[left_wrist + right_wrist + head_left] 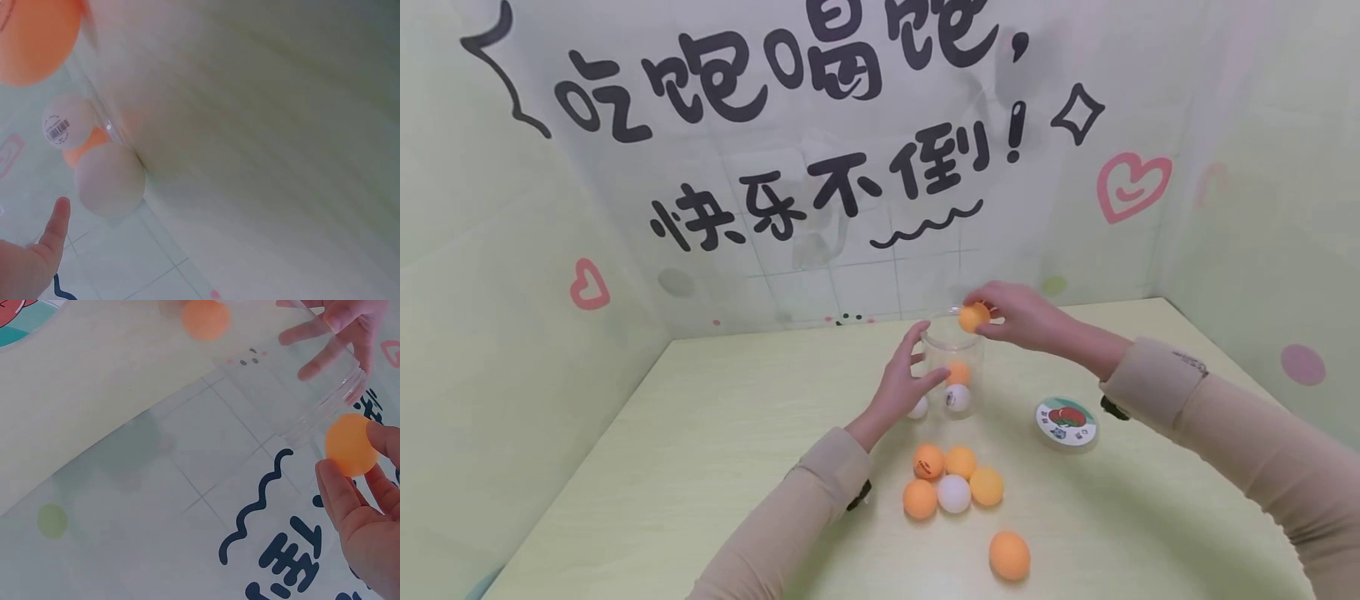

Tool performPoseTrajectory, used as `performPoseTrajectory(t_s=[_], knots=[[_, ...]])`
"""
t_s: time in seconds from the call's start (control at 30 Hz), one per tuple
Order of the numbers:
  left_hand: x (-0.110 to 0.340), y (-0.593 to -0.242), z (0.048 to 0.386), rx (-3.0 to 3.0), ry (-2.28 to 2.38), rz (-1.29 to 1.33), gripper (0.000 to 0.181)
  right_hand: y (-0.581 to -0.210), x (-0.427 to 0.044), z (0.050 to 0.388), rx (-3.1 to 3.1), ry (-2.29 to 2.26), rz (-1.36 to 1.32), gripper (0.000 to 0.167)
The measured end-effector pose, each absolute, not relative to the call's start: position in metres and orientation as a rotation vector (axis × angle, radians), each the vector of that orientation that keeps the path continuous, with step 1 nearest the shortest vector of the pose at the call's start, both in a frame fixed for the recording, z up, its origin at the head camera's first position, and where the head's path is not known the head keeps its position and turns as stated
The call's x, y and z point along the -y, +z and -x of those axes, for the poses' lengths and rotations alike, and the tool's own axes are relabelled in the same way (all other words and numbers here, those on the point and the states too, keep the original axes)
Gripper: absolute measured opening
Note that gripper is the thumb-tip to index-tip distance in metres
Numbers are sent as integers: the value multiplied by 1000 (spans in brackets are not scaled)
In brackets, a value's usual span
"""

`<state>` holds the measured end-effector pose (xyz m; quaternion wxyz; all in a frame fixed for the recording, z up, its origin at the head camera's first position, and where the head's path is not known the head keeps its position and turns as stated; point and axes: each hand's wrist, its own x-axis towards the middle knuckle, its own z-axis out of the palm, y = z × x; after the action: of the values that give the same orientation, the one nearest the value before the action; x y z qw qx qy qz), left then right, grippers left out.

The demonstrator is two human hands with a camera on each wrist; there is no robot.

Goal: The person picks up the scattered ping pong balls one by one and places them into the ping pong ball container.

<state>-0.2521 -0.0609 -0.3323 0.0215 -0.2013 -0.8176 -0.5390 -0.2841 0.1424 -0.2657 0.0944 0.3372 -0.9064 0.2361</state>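
A clear jar (pixel 936 354) stands upright on the table, with an orange ping-pong ball (pixel 958 372) and a printed white ping-pong ball (pixel 957 397) inside. My left hand (pixel 904 379) grips the jar's side, thumb toward me and fingers spread round its far left. At the jar's rim, my right hand (pixel 1018 317) pinches another orange ping-pong ball (pixel 351 445) between thumb and fingers. Below the left hand, a white ping-pong ball (pixel 110 180) sits outside the jar, partly hidden by that hand in the head view.
Nearer me lie several orange balls (pixel 920 499) clustered round a white ball (pixel 954 493). One orange ball (pixel 1010 556) lies apart toward the front. A round lid with a printed picture (pixel 1066 423) is on the table at the right. Printed sheeting (pixel 820 283) rises behind the table.
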Motion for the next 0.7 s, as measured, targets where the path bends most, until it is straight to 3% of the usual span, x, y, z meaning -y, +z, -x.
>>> performPoseTrajectory(t_s=[0.7], knots=[[64, -368, 286, 2513, -1657, 635, 72, -275, -132, 293, 2681, 563, -1003, 32]])
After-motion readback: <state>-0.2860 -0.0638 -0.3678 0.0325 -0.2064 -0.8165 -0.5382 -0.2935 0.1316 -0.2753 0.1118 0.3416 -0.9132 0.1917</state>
